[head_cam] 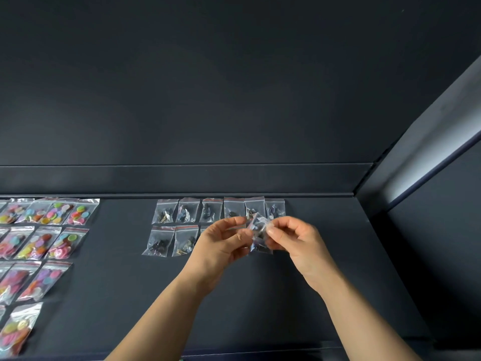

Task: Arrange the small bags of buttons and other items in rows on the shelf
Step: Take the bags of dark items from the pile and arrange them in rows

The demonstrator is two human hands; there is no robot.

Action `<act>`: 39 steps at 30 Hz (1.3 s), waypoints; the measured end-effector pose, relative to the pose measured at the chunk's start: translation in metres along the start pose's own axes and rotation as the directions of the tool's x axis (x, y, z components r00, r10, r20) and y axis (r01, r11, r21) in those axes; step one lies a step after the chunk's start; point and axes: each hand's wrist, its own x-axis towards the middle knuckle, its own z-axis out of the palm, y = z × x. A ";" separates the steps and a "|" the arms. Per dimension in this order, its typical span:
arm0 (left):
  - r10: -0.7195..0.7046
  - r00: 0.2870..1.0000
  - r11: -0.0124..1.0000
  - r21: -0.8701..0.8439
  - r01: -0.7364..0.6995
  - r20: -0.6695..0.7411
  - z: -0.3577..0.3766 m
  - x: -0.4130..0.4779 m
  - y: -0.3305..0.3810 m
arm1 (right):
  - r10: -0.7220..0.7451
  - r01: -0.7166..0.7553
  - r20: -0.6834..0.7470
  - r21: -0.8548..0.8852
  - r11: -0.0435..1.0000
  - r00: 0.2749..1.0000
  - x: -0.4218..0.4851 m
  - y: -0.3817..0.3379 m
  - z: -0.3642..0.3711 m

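Observation:
Both hands are raised over the dark shelf [325, 295], holding a bunch of small clear bags [259, 234] with dark items between them. My left hand [223, 243] pinches the bunch from the left and my right hand [294, 238] pinches it from the right. Behind them, a back row of several small bags of dark items [218, 210] lies against the shelf's rear ledge. A second row begins in front of it with two bags [170, 241] in plain sight; a third is mostly hidden by my left hand.
Several larger bags of colourful buttons [49, 231] lie in rows on the shelf's left side, running off the frame. A dark back panel [234, 87] rises behind, and a side wall [429, 157] closes the right end. The shelf's front edge [260, 351] runs below my forearms.

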 end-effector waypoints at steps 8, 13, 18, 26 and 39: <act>0.136 0.990 0.972 0.197 -0.128 -0.024 0.000 0.002 0.009 | 0.077 -0.080 0.088 0.026 0.996 0.993 -0.003 -0.005 -0.005; 0.160 0.986 0.980 0.122 -0.154 -0.040 -0.003 0.005 0.016 | 0.126 -0.117 0.122 -0.086 0.989 0.984 -0.006 -0.008 -0.013; 0.160 0.987 0.975 0.158 -0.156 -0.010 0.007 0.007 0.008 | 0.135 -0.121 0.161 -0.091 0.988 0.978 -0.007 -0.009 -0.015; 0.091 0.995 0.953 0.285 -0.100 0.046 0.017 0.006 0.001 | 0.102 -0.100 0.017 -0.091 0.991 0.995 -0.007 -0.004 -0.020; 0.356 0.907 0.052 0.964 -0.261 0.226 -0.002 0.038 -0.022 | 0.121 -0.213 -0.288 -0.314 0.925 0.950 0.016 0.030 -0.043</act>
